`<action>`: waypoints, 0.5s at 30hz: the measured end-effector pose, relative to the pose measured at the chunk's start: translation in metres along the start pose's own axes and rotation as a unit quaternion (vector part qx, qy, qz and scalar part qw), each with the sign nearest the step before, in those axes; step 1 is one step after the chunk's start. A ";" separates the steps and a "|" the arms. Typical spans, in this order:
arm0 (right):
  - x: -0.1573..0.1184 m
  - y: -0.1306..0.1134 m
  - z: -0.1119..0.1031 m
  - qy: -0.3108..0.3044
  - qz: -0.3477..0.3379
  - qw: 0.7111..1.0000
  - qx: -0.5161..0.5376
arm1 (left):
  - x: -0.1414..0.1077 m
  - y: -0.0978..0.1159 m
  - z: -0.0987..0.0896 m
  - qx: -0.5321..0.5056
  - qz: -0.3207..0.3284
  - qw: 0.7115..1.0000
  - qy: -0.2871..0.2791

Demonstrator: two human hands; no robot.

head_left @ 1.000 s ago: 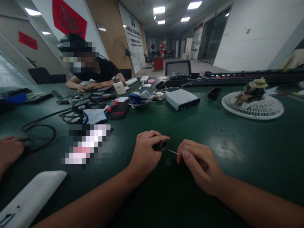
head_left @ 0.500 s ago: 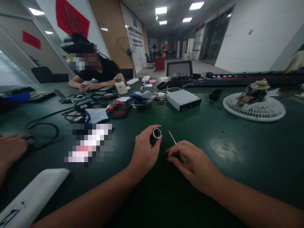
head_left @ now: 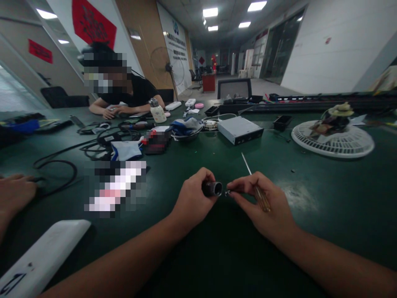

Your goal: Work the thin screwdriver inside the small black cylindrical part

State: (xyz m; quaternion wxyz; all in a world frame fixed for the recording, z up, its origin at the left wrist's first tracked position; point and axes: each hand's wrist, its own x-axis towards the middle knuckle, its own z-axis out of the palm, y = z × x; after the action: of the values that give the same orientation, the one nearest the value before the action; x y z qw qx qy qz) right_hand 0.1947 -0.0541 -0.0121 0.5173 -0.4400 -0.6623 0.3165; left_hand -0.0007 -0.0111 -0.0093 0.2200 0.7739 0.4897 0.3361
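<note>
1. Fingers (head_left: pixel 196 180) of our left hand (head_left: pixel 192 198) are closed around a short black tube (head_left: pixel 212 188), its open end turned toward our right hand (head_left: pixel 266 203).
2. Our right thumb and forefinger are pinched together on a tiny silvery part (head_left: pixel 228 193), just beside the tube's mouth; it is too small to identify. Our other fingers hold a slim screwdriver (head_left: pixel 262 198), its amber handle against the palm and its thin shaft pointing up and away.
3. Both hands hover above the dark green counter (head_left: pixel 310 244). A white plastic slab (head_left: pixel 46 252) lies at lower left, and another person's hand (head_left: pixel 15 192) rests at the left edge near a black cable (head_left: pixel 56 165).
4. Farther along are a pixelated object (head_left: pixel 114 186), a metal bowl holding cloth (head_left: pixel 185 131), a silver drive enclosure (head_left: pixel 239 130) and a white round fan guard (head_left: pixel 333 142).
5. At the far side, a co-worker (head_left: pixel 133 93) leans over the counter, both hands together.
</note>
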 end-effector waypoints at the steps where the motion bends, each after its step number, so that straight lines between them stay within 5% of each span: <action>1: 0.000 0.001 0.000 0.008 0.000 1.000 0.006 | 0.000 0.001 0.000 0.006 0.015 1.000 -0.011; 15: 0.002 -0.002 0.002 -0.028 0.034 0.998 -0.036 | -0.003 -0.001 0.001 0.024 0.182 0.980 -0.074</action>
State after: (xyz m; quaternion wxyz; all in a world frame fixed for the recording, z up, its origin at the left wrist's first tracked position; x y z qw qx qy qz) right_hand 0.1923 -0.0529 -0.0097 0.4715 -0.4715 -0.6720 0.3221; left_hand -0.0010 -0.0132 -0.0111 0.1724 0.8777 0.3308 0.3008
